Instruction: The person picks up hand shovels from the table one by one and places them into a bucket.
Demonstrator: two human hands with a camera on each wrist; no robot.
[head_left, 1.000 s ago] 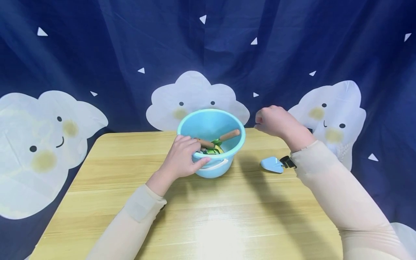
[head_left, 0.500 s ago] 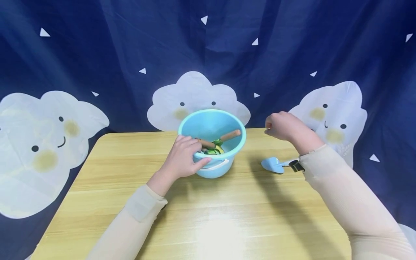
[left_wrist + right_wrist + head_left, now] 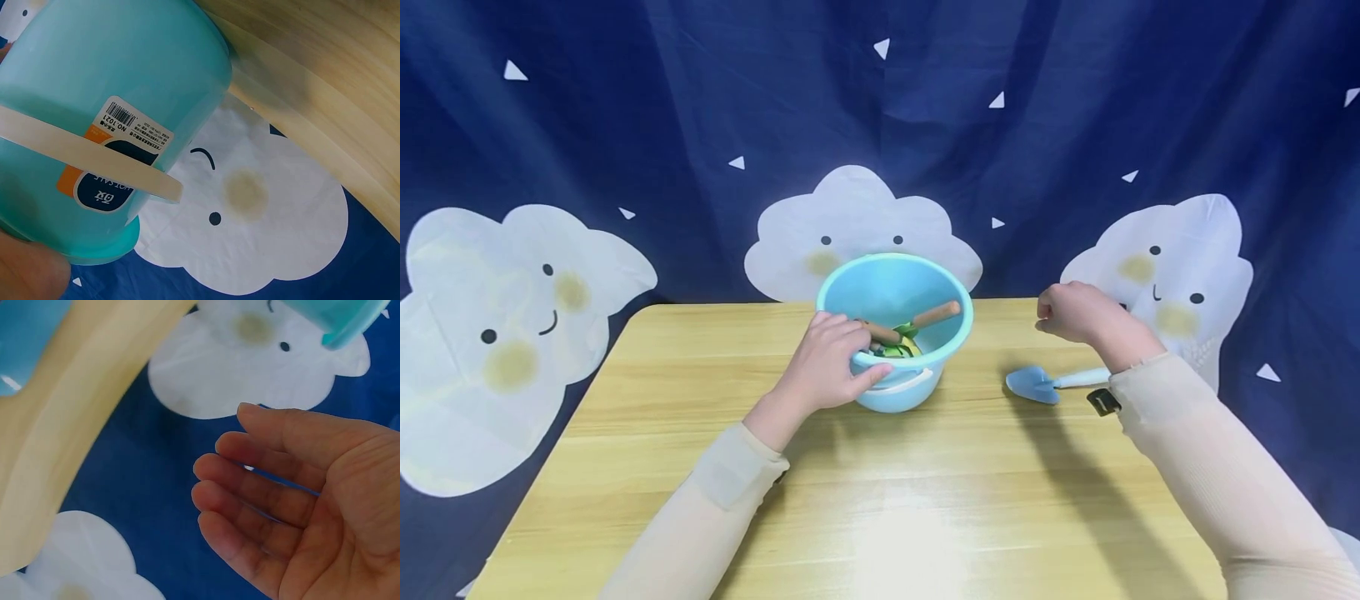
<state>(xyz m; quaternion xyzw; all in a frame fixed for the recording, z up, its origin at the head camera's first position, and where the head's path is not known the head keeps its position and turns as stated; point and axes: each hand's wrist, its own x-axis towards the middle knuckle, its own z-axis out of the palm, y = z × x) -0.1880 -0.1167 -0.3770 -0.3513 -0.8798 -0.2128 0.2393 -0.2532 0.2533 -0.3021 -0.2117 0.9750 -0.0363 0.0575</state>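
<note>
A light blue bucket [image 3: 964,335] stands upright on the table. My left hand [image 3: 826,358] grips its near-left rim, thumb outside and fingers over the edge. Inside lie tools with wooden handles [image 3: 937,313] and something green and yellow, partly hidden by the rim. In the left wrist view, the bucket wall [image 3: 144,56] carries a label and a pale carrying handle [image 3: 81,153]. Right of the bucket lies a blue trowel [image 3: 1032,384], its grip end hidden behind my right forearm. My right hand [image 3: 1084,315] hovers above it, holding nothing; its fingers [image 3: 250,487] are loosely bent.
The wooden table [image 3: 850,483] ends just behind the bucket. A dark blue curtain [image 3: 685,92] with white clouds and small triangles hangs beyond that edge. A black strap piece [image 3: 1103,402] shows at my right cuff.
My right hand has moved to the right and slightly down, uncovering more of the trowel's handle. The left hand keeps its grip on the bucket rim.
</note>
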